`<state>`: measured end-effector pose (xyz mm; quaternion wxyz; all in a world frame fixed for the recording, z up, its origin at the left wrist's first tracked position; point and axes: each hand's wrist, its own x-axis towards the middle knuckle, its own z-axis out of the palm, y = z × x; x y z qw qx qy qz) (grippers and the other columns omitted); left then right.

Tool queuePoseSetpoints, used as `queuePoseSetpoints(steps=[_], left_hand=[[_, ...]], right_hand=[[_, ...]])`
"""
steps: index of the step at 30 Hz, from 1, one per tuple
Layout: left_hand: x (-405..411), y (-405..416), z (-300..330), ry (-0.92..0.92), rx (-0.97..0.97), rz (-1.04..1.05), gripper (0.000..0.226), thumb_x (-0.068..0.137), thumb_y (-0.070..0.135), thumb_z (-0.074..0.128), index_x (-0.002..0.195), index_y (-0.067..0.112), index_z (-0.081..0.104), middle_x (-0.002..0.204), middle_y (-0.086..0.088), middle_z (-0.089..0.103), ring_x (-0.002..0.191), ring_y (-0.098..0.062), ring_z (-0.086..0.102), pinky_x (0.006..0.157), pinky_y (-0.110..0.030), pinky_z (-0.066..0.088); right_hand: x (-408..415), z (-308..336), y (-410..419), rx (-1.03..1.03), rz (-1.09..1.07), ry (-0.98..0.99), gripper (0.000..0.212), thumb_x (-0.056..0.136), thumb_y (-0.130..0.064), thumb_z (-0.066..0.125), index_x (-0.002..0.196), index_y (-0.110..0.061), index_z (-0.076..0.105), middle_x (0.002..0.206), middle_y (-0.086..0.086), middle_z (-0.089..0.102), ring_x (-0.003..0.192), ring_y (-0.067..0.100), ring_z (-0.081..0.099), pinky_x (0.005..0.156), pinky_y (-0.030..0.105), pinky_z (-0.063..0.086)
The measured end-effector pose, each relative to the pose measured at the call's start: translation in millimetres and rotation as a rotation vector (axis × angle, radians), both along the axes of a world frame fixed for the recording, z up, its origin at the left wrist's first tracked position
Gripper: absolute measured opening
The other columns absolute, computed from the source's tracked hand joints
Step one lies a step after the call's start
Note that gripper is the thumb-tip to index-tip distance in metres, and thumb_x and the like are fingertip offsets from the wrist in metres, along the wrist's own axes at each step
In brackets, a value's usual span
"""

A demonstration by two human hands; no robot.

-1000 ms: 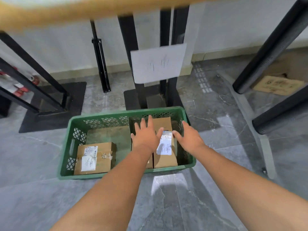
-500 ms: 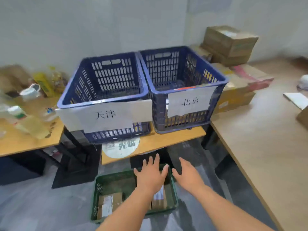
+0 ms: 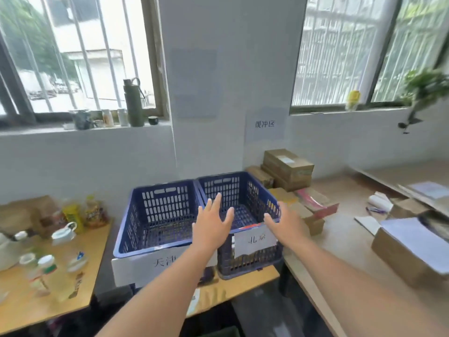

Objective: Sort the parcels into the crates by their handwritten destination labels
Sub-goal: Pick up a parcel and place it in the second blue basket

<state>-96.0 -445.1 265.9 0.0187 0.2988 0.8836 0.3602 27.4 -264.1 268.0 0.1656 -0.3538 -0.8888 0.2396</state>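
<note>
Both hands are stretched forward over the two blue crates, and neither one holds anything. The left hand (image 3: pixel 211 226) has its fingers (image 3: pixel 217 200) straight and spread, palm down, in front of the place where the two crates meet. The right hand (image 3: pixel 286 223) is also flat with relaxed fingers, over the near right corner of the right crate (image 3: pixel 245 190). The left crate (image 3: pixel 158 212) stands touching the right crate, side by side, on a small wooden table (image 3: pixel 243 288). A white paper label (image 3: pixel 145 266) with handwriting hangs on the front of the left crate, and the left forearm hides part of it. Another label (image 3: pixel 255 240) hangs on the front of the right crate. The mesh floors that I can see in both crates carry no parcels. The parcels (image 3: pixel 288 166) lie in a brown stack against the wall just to the right of the right crate, on a long table (image 3: pixel 345 239), with more flat boxes near them. A bigger box (image 3: pixel 410 254) with white paper on top is at the right edge of this table. A third table (image 3: pixel 29 305) at the left carries bottles and cups, blurred. A dark green bottle (image 3: pixel 133 103) stands on the window sill behind.
</note>
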Motion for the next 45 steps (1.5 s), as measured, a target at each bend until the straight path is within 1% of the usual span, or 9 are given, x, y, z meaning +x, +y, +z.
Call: queuePoseSetpoints(steps=[6, 10, 14, 20, 24, 32, 39, 42, 45], left_hand=[[-5, 40, 21, -0.122, 0.182, -0.083, 0.069, 0.100, 0.058, 0.038, 0.160, 0.030, 0.018, 0.162, -0.003, 0.033, 0.148, -0.032, 0.031, 0.116, -0.052, 0.033], [7, 91, 25, -0.257, 0.232, -0.122, 0.067, 0.099, 0.059, 0.037, 0.159, 0.034, 0.020, 0.148, -0.010, 0.052, 0.126, -0.037, 0.056, 0.104, -0.052, 0.047], [13, 153, 24, -0.341, 0.274, -0.128, 0.064, 0.102, 0.055, 0.038, 0.159, 0.032, 0.021, 0.159, -0.002, 0.037, 0.135, -0.030, 0.048, 0.109, -0.044, 0.041], [2, 266, 13, -0.386, 0.274, -0.079, 0.061, 0.103, 0.051, 0.038, 0.159, 0.030, 0.023, 0.159, -0.003, 0.037, 0.135, -0.028, 0.047, 0.109, -0.045, 0.041], [-7, 335, 7, -0.431, 0.280, -0.036, 0.061, 0.104, 0.049, 0.037, 0.159, 0.027, 0.024, 0.161, -0.003, 0.034, 0.144, -0.028, 0.036, 0.115, -0.043, 0.032], [-45, 423, -2, -0.473, 0.270, 0.001, 0.058, 0.105, 0.042, 0.036, 0.159, 0.027, 0.022, 0.162, -0.004, 0.031, 0.145, -0.027, 0.034, 0.112, -0.042, 0.034], [-105, 493, -27, -0.509, 0.248, 0.023, 0.055, 0.105, 0.040, 0.038, 0.158, 0.027, 0.026, 0.160, -0.004, 0.035, 0.143, -0.027, 0.036, 0.113, -0.042, 0.035], [-136, 530, -41, -0.542, 0.263, 0.021, 0.055, 0.105, 0.037, 0.039, 0.157, 0.026, 0.027, 0.160, -0.003, 0.034, 0.146, -0.025, 0.033, 0.117, -0.044, 0.032], [-173, 568, -57, -0.610, 0.266, 0.041, 0.054, 0.105, 0.035, 0.040, 0.157, 0.025, 0.028, 0.159, -0.002, 0.036, 0.145, -0.025, 0.034, 0.115, -0.043, 0.031]], right_hand=[[8, 32, 15, 0.037, -0.108, 0.126, 0.065, 0.092, -0.056, 0.052, 0.147, -0.022, 0.042, 0.139, 0.001, 0.058, 0.125, 0.026, 0.056, 0.093, 0.038, 0.046], [18, 33, 53, 0.002, -0.166, 0.157, 0.065, 0.090, -0.056, 0.053, 0.146, -0.025, 0.043, 0.144, 0.000, 0.055, 0.128, 0.025, 0.054, 0.099, 0.041, 0.048], [22, 27, 111, -0.039, -0.217, 0.195, 0.055, 0.091, -0.053, 0.055, 0.140, -0.029, 0.048, 0.138, -0.003, 0.058, 0.121, 0.022, 0.056, 0.095, 0.040, 0.049], [14, 11, 226, -0.096, -0.214, 0.228, 0.053, 0.093, -0.052, 0.054, 0.138, -0.025, 0.049, 0.134, -0.001, 0.060, 0.118, 0.021, 0.057, 0.096, 0.041, 0.051], [6, 5, 293, -0.152, -0.202, 0.204, 0.056, 0.088, -0.052, 0.055, 0.138, -0.026, 0.050, 0.134, -0.001, 0.060, 0.121, 0.021, 0.056, 0.103, 0.045, 0.045], [-31, -7, 385, -0.288, -0.158, 0.167, 0.072, 0.075, -0.059, 0.048, 0.140, -0.028, 0.046, 0.135, -0.002, 0.058, 0.118, 0.022, 0.056, 0.103, 0.049, 0.044], [-86, -35, 454, -0.339, -0.140, 0.165, 0.058, 0.092, -0.041, 0.056, 0.145, -0.021, 0.044, 0.138, 0.002, 0.056, 0.108, 0.020, 0.059, 0.090, 0.034, 0.046], [-119, -48, 491, -0.365, -0.152, 0.155, 0.056, 0.093, -0.036, 0.057, 0.145, -0.019, 0.045, 0.138, 0.005, 0.057, 0.116, 0.021, 0.056, 0.090, 0.030, 0.042], [-155, -57, 531, -0.411, -0.190, 0.168, 0.053, 0.095, -0.032, 0.055, 0.145, -0.017, 0.044, 0.133, 0.002, 0.057, 0.106, 0.019, 0.058, 0.087, 0.030, 0.044]])
